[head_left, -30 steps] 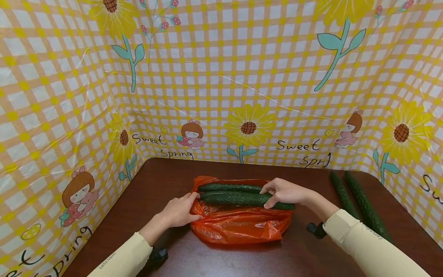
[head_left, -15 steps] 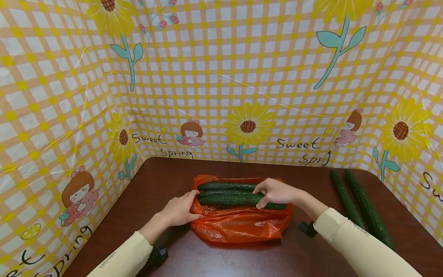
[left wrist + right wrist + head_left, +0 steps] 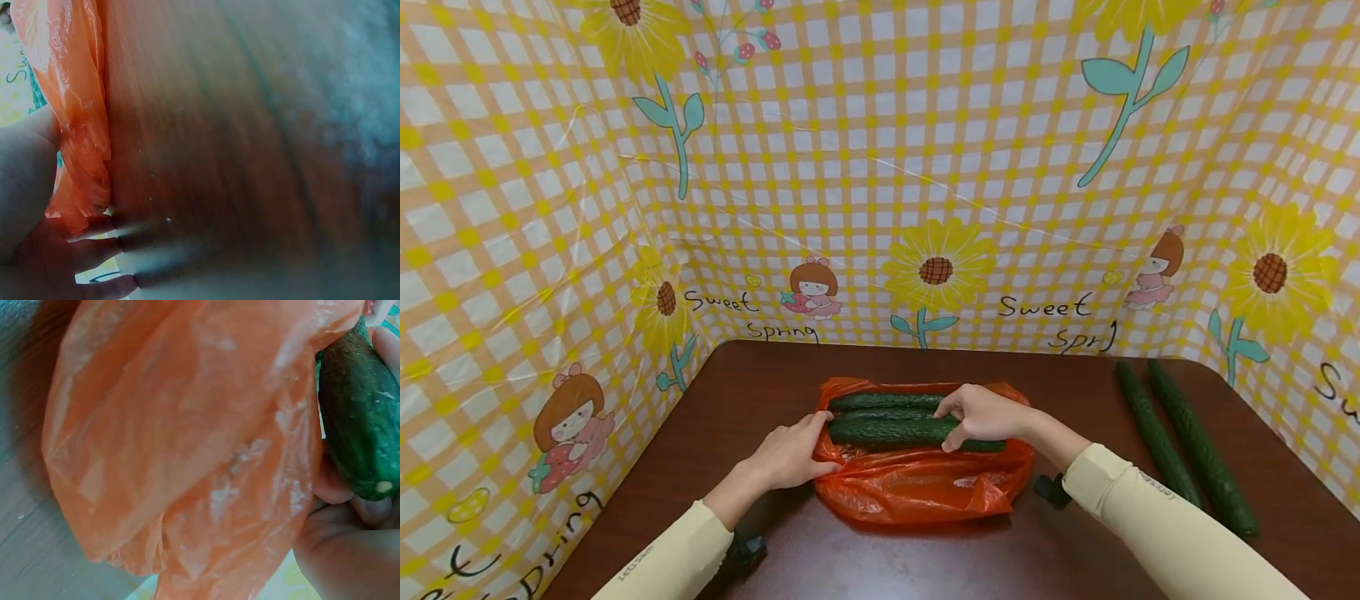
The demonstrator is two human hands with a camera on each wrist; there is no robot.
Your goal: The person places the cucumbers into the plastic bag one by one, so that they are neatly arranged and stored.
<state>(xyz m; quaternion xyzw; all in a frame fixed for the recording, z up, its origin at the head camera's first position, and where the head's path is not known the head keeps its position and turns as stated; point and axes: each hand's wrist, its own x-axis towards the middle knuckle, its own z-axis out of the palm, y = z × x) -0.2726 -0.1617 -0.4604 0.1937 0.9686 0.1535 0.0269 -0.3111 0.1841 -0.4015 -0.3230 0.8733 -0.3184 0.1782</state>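
Observation:
A thin red-orange plastic bag (image 3: 917, 496) lies on the table with its mouth spread open. My left hand (image 3: 786, 454) holds the bag's left rim, and in the left wrist view the bag's film (image 3: 78, 94) runs between thumb and fingers. From above, my right hand (image 3: 988, 414) grips a long dark green cucumber (image 3: 887, 431) near its right end. That cucumber lies across the bag's mouth, in front of other cucumbers (image 3: 887, 402) inside the bag. In the right wrist view, the gripped cucumber's blunt end (image 3: 369, 450) shows beside the bag.
Two more cucumbers, a left one (image 3: 1157, 433) and a right one (image 3: 1206, 454), lie side by side on the table's right side, near my right sleeve (image 3: 1150, 508). A checked sunflower-print sheet (image 3: 850, 208) walls the brown table (image 3: 760, 367) at the back and sides.
My right hand has moved left with the cucumber, bringing its right end from beyond the bag's edge to within the opening. My left hand has stayed at the bag's left rim.

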